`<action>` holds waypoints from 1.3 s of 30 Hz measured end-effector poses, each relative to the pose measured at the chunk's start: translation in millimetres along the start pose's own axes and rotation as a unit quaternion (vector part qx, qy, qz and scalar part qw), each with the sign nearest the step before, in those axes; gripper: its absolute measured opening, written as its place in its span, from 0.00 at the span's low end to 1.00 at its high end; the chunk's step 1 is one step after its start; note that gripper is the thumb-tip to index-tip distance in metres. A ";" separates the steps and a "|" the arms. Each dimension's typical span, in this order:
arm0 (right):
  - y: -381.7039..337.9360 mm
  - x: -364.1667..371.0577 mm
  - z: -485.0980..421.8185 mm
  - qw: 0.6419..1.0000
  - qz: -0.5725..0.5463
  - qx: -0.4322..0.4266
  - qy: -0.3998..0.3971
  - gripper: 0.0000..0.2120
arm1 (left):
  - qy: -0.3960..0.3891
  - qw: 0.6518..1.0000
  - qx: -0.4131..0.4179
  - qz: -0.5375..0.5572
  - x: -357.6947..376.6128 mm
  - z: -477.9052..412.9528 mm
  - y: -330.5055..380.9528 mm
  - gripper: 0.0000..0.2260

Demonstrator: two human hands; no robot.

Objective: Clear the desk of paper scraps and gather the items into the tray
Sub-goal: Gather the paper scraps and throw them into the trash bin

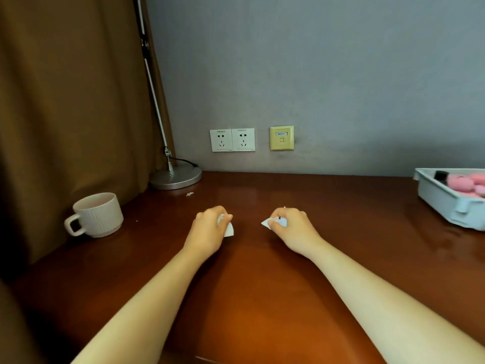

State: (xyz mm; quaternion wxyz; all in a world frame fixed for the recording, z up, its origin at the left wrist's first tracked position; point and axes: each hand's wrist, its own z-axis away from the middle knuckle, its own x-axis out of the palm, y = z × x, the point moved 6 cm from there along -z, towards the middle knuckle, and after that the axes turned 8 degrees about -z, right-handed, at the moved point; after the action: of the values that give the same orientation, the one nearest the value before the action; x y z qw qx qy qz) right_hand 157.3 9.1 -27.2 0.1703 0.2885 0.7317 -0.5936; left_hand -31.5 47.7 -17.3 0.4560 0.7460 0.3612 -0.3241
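My left hand (208, 228) is curled around white paper scraps (228, 228) at the middle of the brown desk (249, 298). A little to its right, my right hand (290, 227) pinches another white scrap (267, 222) whose tip pokes out to the left. Both hands sit just above the desk top. One tiny paper scrap (189, 194) lies loose near the lamp base. The pale grey tray (446, 203) stands at the far right edge, holding a pink plush item (465, 183) and a small black object (441, 176).
A beige ribbed mug (98, 215) stands at the left. A lamp's round metal base (175, 177) sits at the back left, its pole leaning up along the brown curtain (65, 114). Wall sockets (232, 140) are behind the desk.
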 end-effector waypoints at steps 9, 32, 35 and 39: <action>-0.8 23.1 -25.2 1.000 0.009 -0.026 0.013 0.10 | 0.099 0.978 -0.176 -0.049 -15.9 -47.1 -80.4 0.13; 4.4 55.7 -130.4 0.999 0.025 -0.032 0.004 0.11 | 0.044 0.979 -0.169 -0.104 25.2 -173.2 -134.2 0.08; 6.8 51.0 -123.3 1.000 -0.007 -0.023 0.015 0.10 | 0.045 0.984 -0.158 -0.062 24.0 -164.1 -130.7 0.08; 9.3 42.7 -106.6 0.999 -0.031 -0.014 0.027 0.09 | 0.085 0.983 -0.152 0.049 13.7 -140.7 -120.3 0.10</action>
State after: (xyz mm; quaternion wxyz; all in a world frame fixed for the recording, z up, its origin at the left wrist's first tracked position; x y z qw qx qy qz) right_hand 139.9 122.8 -34.4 0.1365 0.2793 0.7527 -0.5804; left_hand -103.0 218.7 -29.5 0.5471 0.7097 0.4067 -0.1780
